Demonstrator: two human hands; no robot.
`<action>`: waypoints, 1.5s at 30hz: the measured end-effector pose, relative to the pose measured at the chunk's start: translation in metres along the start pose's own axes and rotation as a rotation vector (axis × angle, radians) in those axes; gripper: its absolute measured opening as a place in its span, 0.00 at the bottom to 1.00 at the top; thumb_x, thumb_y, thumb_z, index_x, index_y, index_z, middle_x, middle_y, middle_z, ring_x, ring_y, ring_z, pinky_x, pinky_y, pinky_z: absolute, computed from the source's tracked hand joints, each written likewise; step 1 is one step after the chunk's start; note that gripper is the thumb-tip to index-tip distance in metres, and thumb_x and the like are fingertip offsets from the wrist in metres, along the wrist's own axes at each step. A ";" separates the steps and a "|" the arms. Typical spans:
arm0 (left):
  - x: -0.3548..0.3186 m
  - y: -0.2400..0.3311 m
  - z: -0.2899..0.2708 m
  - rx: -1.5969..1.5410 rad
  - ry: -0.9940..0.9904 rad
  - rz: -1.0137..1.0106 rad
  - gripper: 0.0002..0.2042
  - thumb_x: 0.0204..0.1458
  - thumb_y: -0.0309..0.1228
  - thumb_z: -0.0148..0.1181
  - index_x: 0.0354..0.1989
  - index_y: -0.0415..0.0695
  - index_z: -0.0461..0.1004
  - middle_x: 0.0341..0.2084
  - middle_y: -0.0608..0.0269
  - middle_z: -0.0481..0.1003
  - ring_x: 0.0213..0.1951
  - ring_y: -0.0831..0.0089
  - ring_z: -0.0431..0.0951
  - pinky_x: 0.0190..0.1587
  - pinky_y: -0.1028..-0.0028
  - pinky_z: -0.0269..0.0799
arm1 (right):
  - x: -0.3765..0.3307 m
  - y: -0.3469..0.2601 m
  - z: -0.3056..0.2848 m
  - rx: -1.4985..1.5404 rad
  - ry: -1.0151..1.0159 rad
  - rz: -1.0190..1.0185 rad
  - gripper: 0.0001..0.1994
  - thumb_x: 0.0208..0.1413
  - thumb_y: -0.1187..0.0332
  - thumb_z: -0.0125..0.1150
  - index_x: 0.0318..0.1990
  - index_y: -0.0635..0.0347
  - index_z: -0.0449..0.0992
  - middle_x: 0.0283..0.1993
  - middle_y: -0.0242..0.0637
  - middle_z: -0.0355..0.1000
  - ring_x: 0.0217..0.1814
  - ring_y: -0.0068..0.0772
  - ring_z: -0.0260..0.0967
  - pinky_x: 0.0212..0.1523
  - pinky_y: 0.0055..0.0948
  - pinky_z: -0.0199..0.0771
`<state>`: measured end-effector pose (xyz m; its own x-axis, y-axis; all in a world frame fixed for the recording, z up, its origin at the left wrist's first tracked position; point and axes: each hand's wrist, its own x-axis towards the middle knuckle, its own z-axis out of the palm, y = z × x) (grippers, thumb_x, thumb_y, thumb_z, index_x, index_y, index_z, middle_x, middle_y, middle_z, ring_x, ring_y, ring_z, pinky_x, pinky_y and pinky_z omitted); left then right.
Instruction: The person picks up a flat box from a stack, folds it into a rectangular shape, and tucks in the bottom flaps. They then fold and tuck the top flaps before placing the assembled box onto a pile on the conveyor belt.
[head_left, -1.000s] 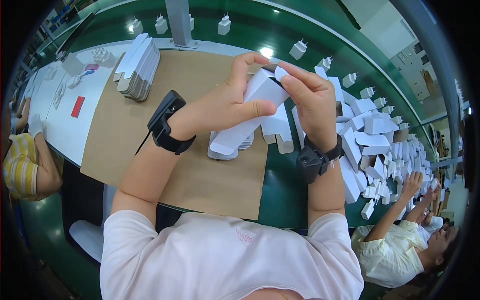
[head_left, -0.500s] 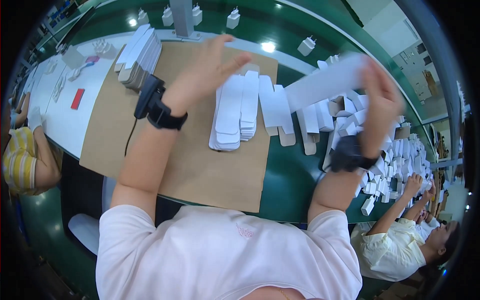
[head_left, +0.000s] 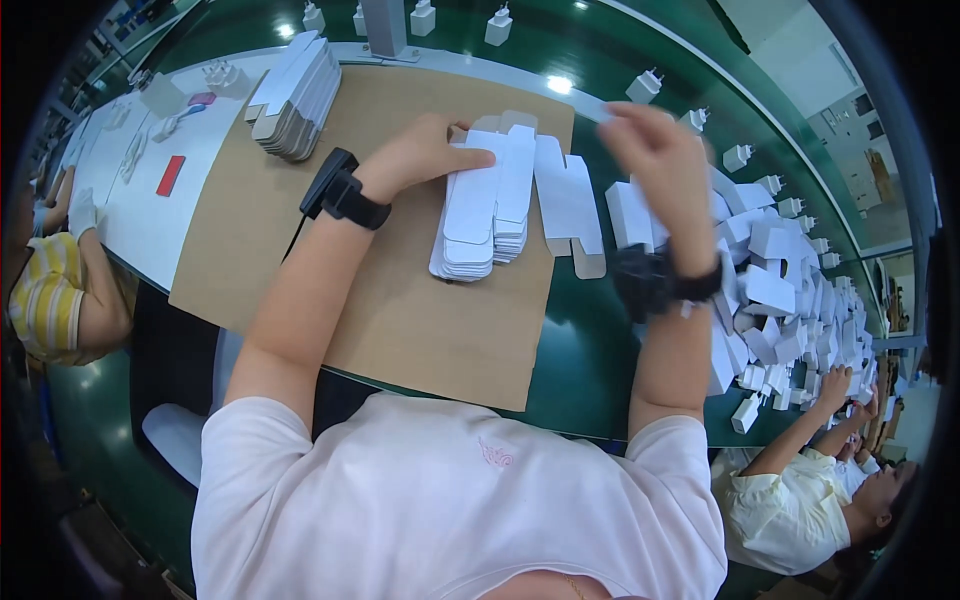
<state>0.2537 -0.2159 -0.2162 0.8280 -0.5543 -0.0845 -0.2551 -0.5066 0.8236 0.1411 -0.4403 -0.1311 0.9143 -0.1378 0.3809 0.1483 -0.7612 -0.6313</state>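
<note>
My left hand (head_left: 430, 158) is at the far left edge of a stack of flat white cartons (head_left: 468, 215) on the brown cardboard sheet (head_left: 400, 320). Its thumb lies over the top carton and the fingers curl round the edge, closed on it. Raised over the right of the bench is my right hand (head_left: 655, 150), blurred, its fingers bent leftward; no carton shows in it. A loose flat carton (head_left: 570, 200) lies between the stack and that hand. Below the right hand is a heap of folded white boxes (head_left: 765, 290), partly hidden by my arm.
Another stack of flat cartons (head_left: 295, 95) stands at the far left of the sheet, near a metal post (head_left: 385, 30). White plug adapters (head_left: 498, 25) stand along the green surface beyond. A red object (head_left: 170, 175) lies on the white table. Co-workers sit left and right.
My left hand has come down onto the stack and closed on its edge. My right hand has moved left from over the heap, and the white carton it held no longer shows in it.
</note>
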 end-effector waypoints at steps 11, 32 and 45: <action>0.003 0.001 0.015 0.112 0.225 0.114 0.31 0.33 0.43 0.67 0.47 0.39 0.68 0.49 0.48 0.65 0.54 0.52 0.57 0.55 0.63 0.56 | 0.002 0.022 0.072 0.342 -0.161 0.176 0.16 0.46 0.69 0.60 0.43 0.62 0.72 0.37 0.41 0.73 0.38 0.25 0.69 0.39 0.22 0.69; -0.049 0.054 0.018 0.000 0.304 0.403 0.10 0.49 0.33 0.54 0.24 0.39 0.68 0.21 0.55 0.70 0.24 0.65 0.69 0.25 0.69 0.62 | -0.011 -0.022 0.047 0.185 0.017 -0.116 0.17 0.50 0.72 0.56 0.49 0.55 0.70 0.32 0.36 0.72 0.30 0.22 0.68 0.32 0.20 0.69; -0.065 0.067 0.028 -0.485 0.266 0.635 0.33 0.45 0.30 0.59 0.56 0.43 0.44 0.42 0.53 0.58 0.46 0.67 0.64 0.50 0.69 0.61 | -0.029 -0.039 0.050 0.698 0.170 -0.017 0.12 0.49 0.73 0.59 0.40 0.61 0.66 0.29 0.31 0.66 0.30 0.20 0.63 0.33 0.16 0.63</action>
<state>0.1684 -0.2326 -0.1710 0.7053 -0.4337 0.5608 -0.5196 0.2219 0.8251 0.1273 -0.3753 -0.1514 0.8465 -0.2697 0.4589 0.4206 -0.1896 -0.8872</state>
